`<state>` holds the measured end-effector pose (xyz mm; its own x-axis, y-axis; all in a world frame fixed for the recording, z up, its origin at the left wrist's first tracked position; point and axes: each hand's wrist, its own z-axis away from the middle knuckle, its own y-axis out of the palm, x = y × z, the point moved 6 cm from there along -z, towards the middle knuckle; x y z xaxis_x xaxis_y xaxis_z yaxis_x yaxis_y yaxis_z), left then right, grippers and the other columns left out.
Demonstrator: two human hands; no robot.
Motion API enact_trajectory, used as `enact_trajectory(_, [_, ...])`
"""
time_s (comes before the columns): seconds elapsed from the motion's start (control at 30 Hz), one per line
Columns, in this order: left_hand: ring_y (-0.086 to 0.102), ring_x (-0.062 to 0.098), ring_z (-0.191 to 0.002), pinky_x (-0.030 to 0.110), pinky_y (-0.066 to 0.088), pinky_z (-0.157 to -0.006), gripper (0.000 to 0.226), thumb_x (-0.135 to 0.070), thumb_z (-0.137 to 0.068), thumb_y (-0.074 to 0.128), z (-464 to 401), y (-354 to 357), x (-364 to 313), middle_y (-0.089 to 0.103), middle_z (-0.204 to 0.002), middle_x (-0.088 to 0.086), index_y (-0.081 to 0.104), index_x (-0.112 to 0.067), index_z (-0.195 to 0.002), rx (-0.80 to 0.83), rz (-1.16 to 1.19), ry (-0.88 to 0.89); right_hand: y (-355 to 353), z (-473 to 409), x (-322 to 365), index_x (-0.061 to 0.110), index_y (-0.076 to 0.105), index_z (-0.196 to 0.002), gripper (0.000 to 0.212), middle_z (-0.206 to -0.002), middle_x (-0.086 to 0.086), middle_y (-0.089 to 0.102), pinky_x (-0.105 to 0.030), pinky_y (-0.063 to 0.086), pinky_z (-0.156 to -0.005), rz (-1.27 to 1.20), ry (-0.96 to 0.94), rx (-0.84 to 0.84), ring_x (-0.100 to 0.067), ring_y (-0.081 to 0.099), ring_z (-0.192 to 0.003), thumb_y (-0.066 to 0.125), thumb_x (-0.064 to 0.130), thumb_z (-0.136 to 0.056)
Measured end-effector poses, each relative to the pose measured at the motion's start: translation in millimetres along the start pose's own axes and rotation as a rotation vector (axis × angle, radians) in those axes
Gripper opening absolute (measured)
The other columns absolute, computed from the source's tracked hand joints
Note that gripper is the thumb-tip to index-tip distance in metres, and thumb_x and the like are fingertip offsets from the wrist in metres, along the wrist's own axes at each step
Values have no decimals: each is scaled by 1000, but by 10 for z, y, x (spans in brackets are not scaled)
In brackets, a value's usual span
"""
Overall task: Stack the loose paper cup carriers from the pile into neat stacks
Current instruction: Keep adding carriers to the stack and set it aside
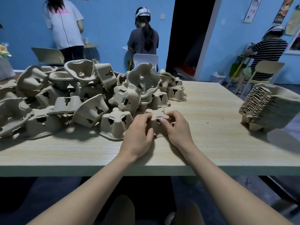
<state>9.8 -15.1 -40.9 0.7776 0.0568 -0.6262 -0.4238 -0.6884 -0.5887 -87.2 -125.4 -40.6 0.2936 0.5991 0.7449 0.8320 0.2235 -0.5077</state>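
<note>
Left hand (pixel 138 135) and right hand (pixel 177 127) grasp one carrier (pixel 156 116) on counter (pixel 211 143); pile (pixel 65 98) crowds left, stack (pixel 267 109) stands well right.

text: "COFFEE" | on: dark wall poster (pixel 281 12), upper right | other posters: illegible

Dim, bluish indoor light, soft shadows, wide-angle bending at the edges
</note>
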Motion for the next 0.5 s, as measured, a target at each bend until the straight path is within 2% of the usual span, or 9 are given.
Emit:
enact_trajectory(0.07, [51, 11, -109, 19, 37, -96, 43, -5, -84, 58, -8, -9, -26, 55, -123, 1, 53, -12, -126, -11, 31, 32, -5, -4, -32, 9, 59, -101, 19, -99, -3, 61, -21, 37, -77, -36, 20, -8, -15, 54, -91, 64, 22, -88])
enact_trajectory(0.17, [45, 3, -100, 14, 34, -91, 39, -5, -85, 58, -13, -44, -61, 51, -117, 0, 53, -11, -124, -65, 41, 74, -72, -5, -81, 10, 58, -100, 18, -100, -6, 61, -26, 45, -77, -147, 76, -89, -18, 56, -91, 62, 23, -89])
enact_trajectory(0.27, [46, 9, -101, 19, 36, -90, 33, -15, -91, 55, -18, -81, -11, 46, -112, 0, 51, -9, -123, -121, 70, 13, -181, 21, -133, 11, 58, -104, 17, -102, -3, 61, -10, 43, -68, -273, 147, -204, -14, 55, -91, 60, 22, -91])
enact_trajectory(0.3, [48, 12, -101, 20, 38, -89, 32, -19, -93, 54, -19, -81, 16, 45, -110, 0, 50, -8, -122, -123, 87, -21, -200, 26, -143, 11, 58, -104, 17, -102, -3, 61, -9, 42, -66, -296, 154, -222, -12, 54, -90, 60, 21, -91])
enact_trajectory(0.4, [54, 16, -96, 23, 42, -83, 30, -28, -95, 50, -37, -72, 48, 54, -105, 2, 54, -8, -117, -94, 125, -84, -192, 32, -100, 12, 57, -99, 11, -97, -3, 60, -13, 43, -72, -332, 116, -204, -13, 54, -89, 61, 17, -90])
enact_trajectory(0.5, [55, 10, -84, 10, 38, -65, 23, -29, -96, 50, -80, -74, 52, 60, -92, -5, 57, -11, -109, -97, 202, -160, -154, 39, -43, 11, 58, -97, 10, -95, -2, 61, -18, 46, -76, -350, 73, -131, -14, 56, -88, 62, 15, -89])
